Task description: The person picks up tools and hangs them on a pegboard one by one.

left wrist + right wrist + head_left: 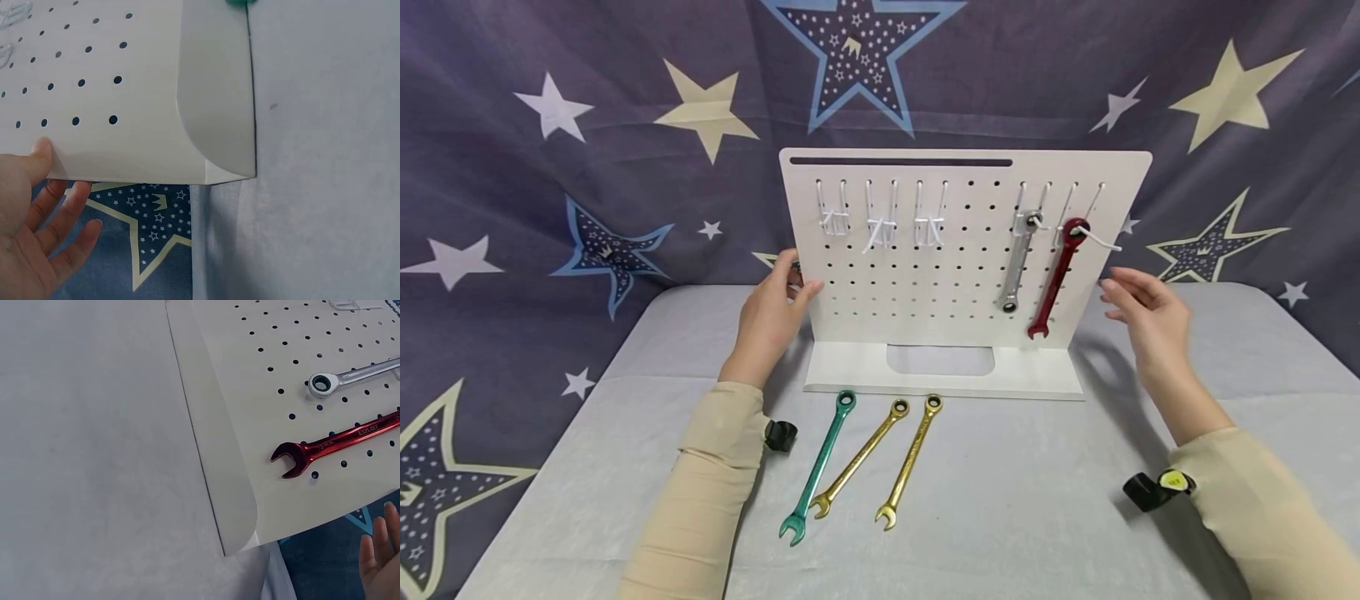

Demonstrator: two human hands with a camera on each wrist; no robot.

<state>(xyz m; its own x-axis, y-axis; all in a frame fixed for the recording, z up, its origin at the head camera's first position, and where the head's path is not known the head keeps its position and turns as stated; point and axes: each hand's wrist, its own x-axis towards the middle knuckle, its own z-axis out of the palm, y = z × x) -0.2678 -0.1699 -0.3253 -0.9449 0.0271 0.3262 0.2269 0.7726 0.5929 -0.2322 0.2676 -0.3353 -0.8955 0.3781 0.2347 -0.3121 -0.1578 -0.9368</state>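
Note:
A white pegboard (917, 292) stands upright on its base. My left hand (772, 321) holds its left edge, with the thumb on the front face and the other fingers behind the edge, as the left wrist view also shows. Just off the right edge is my right hand (1150, 321), fingers loosely bent and nothing in them. A silver wrench (1017, 265) and a red wrench (1056, 283) hang from hooks at the board's right side. In the right wrist view, the lower end of the red wrench (337, 442) lies against the perforated face.
In front of the base lie a green wrench (818, 467) and two gold wrenches, one in the middle (861, 457) and one at the right (910, 462). Several white hooks (880, 229) line the board's upper left. A star-patterned cloth (625, 50) hangs behind the grey-covered table (1000, 517).

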